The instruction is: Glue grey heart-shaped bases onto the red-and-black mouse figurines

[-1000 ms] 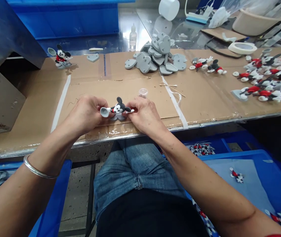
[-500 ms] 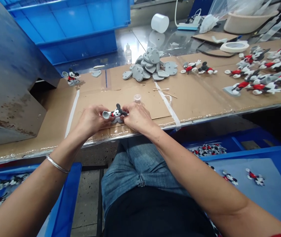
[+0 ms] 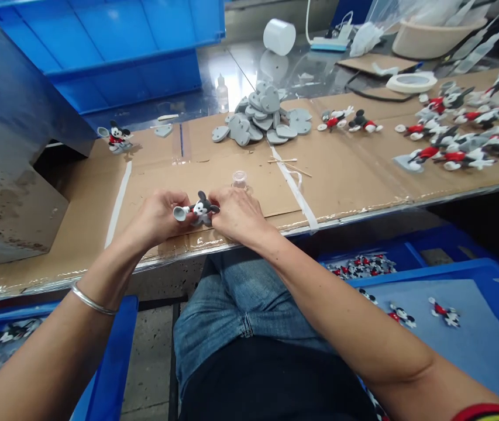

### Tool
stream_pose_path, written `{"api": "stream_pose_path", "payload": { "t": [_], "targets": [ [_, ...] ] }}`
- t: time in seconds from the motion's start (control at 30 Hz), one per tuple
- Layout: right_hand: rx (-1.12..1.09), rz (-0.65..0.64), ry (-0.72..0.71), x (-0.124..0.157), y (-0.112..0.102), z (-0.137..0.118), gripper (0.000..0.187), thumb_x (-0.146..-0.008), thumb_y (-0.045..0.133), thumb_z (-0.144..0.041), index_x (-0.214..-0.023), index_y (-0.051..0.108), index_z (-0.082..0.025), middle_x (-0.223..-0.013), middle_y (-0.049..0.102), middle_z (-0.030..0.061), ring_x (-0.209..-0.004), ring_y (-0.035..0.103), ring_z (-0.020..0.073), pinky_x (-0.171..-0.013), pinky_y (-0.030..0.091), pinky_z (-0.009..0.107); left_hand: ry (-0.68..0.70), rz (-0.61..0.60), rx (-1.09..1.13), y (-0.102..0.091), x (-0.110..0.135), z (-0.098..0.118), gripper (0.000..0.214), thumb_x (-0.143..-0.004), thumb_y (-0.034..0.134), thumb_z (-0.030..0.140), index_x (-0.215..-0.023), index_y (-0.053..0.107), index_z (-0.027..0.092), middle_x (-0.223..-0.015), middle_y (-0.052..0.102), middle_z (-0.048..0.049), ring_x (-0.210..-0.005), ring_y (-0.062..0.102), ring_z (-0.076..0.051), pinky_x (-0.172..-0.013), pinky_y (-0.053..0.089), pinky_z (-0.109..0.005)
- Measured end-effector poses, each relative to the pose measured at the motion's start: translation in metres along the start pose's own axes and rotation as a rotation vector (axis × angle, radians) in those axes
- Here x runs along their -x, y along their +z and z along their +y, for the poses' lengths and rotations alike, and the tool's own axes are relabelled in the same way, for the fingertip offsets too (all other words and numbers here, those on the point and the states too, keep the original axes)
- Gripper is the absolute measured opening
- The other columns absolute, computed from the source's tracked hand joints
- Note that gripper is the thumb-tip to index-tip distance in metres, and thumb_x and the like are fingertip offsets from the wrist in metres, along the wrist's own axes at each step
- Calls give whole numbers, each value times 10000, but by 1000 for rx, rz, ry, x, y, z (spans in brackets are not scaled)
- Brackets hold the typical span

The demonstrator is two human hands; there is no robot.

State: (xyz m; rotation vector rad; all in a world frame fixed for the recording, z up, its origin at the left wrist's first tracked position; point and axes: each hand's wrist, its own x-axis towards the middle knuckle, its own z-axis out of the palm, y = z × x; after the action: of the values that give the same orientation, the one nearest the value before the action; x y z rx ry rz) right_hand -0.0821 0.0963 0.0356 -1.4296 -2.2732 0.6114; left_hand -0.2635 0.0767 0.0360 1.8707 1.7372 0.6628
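Both my hands meet at the near edge of the cardboard-covered bench (image 3: 346, 175). Between them is a small black, white and red mouse figurine (image 3: 200, 209) sitting on a grey base. My left hand (image 3: 157, 217) pinches its left side, beside its outstretched grey round hand. My right hand (image 3: 237, 214) is closed around its right side, fingers curled on the figure and base. A small clear cup (image 3: 240, 178) stands just behind my right hand.
A pile of grey heart-shaped bases (image 3: 261, 114) lies at the back centre. Several finished figurines (image 3: 455, 137) crowd the right, one more (image 3: 116, 138) stands far left. Wooden sticks (image 3: 288, 164), a glue bottle (image 3: 222, 92), a tape roll (image 3: 410, 82) and blue bins (image 3: 460, 327) surround me.
My hands have stayed together on the figurine, my right fingers closing further over its right side. The view shifted, showing more of the bench's back.
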Motion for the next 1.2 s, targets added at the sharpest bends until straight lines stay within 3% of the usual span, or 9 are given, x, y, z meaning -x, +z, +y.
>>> {"api": "stream_pose_path", "payload": {
  "t": [0.23, 0.47, 0.7, 0.87, 1.07, 1.2],
  "targets": [
    [-17, 11, -47, -1, -2, 10, 118, -784, 693, -236, -886, 751, -226, -963, 721, 65, -887, 629, 225, -630, 383, 285, -23, -47, 21, -2, -3, 0, 319, -612, 679, 478, -588, 549, 188, -504, 456, 19, -495, 413, -123, -465, 269, -247],
    [-47, 22, -43, 0, 5, 11, 103, -807, 671, -203, -876, 745, -217, -1012, 683, 59, -904, 604, 209, -633, 376, 285, -3, -79, 5, 0, -5, -6, 293, -598, 655, 452, -605, 539, 183, -539, 449, 25, -521, 378, -110, -485, 257, -244],
    [-39, 45, -42, 6, 4, 7, 128, -807, 645, -207, -901, 731, -223, -953, 678, 50, -875, 596, 201, -623, 358, 273, 50, -125, -85, 3, -7, -9, 288, -698, 687, 377, -613, 495, 180, -552, 409, 59, -535, 383, -98, -512, 291, -237],
    [17, 46, -90, 6, 3, 9, 103, -821, 633, -207, -830, 735, -213, -834, 656, 36, -792, 588, 186, -621, 362, 259, -7, -84, -176, 3, 0, 1, 290, -836, 685, 363, -689, 547, 154, -611, 471, 53, -562, 469, -111, -545, 404, -249],
    [44, 12, -165, 0, 7, 19, 158, -818, 579, -262, -852, 725, -212, -772, 593, 28, -736, 569, 191, -653, 402, 274, -20, -82, -144, -3, 5, 12, 293, -854, 677, 385, -713, 577, 149, -686, 551, 29, -665, 558, -146, -665, 489, -310],
    [30, 21, -176, -2, 10, 18, 208, -778, 513, -365, -691, 644, -228, -728, 554, 54, -699, 549, 232, -641, 392, 338, 21, -87, -128, -3, 4, 7, 262, -857, 668, 365, -723, 580, 157, -692, 558, 22, -700, 564, -160, -735, 489, -352]
  ]
}}
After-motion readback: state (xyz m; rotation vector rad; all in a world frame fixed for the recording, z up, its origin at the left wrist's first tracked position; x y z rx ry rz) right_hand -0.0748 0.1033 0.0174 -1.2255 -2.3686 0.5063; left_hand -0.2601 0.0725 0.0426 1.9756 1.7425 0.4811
